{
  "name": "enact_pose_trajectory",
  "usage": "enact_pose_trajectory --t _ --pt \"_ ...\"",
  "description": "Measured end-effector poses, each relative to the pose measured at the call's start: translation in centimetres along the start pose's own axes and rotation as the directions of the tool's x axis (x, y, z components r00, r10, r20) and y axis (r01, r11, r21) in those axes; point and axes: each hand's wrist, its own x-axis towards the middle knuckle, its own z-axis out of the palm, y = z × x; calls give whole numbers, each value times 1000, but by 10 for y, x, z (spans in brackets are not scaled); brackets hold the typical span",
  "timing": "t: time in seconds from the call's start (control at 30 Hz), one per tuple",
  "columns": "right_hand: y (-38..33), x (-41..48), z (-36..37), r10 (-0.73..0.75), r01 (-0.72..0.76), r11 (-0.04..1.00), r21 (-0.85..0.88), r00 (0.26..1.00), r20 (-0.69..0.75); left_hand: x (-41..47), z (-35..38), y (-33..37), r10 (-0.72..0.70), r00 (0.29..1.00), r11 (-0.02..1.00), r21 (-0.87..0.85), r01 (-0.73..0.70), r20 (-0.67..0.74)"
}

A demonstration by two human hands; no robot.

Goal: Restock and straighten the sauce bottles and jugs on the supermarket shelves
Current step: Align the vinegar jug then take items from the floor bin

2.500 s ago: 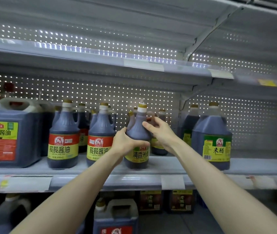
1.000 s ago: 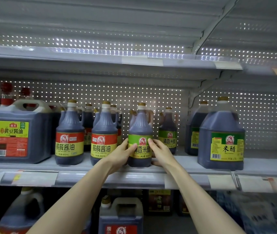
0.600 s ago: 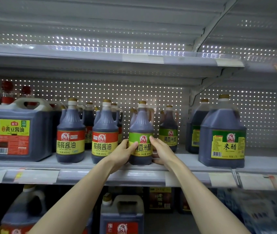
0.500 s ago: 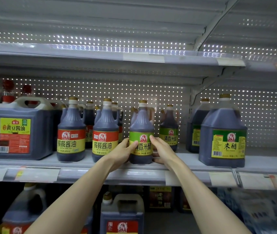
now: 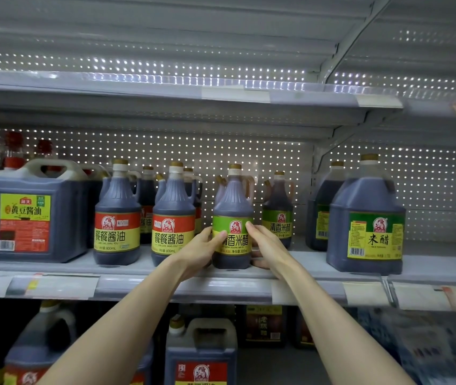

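Note:
A dark vinegar bottle with a green and yellow label (image 5: pixel 232 207) stands upright at the front of the middle shelf (image 5: pixel 299 262), label facing me. My left hand (image 5: pixel 203 252) curls round its lower left side, thumb on the label. My right hand (image 5: pixel 267 245) holds its right side, fingertips on the label edge. A second green-label bottle (image 5: pixel 278 215) stands behind it to the right. Two red-label soy sauce bottles (image 5: pixel 117 218) (image 5: pixel 173 220) stand in line to the left.
A big square soy sauce jug (image 5: pixel 38 212) stands at the left, and a large round vinegar jug (image 5: pixel 365 220) at the right with another behind it. More jugs (image 5: pixel 200 354) fill the shelf below. The upper shelf (image 5: pixel 165 90) hangs overhead. Price tags line the shelf edge.
Since 2.5 s ago both hands slid from the bottle's neck and shoulder down to its label, and the bottle now faces label forward. Over the last second almost nothing moved.

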Motion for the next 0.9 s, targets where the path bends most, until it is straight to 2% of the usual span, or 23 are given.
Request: enact_pose_trajectory --t 0.9 --pt "-2 -5 0 -9 9 1000 -8 1000 1 -2 1 0 19 999 998 54 -17 -37"
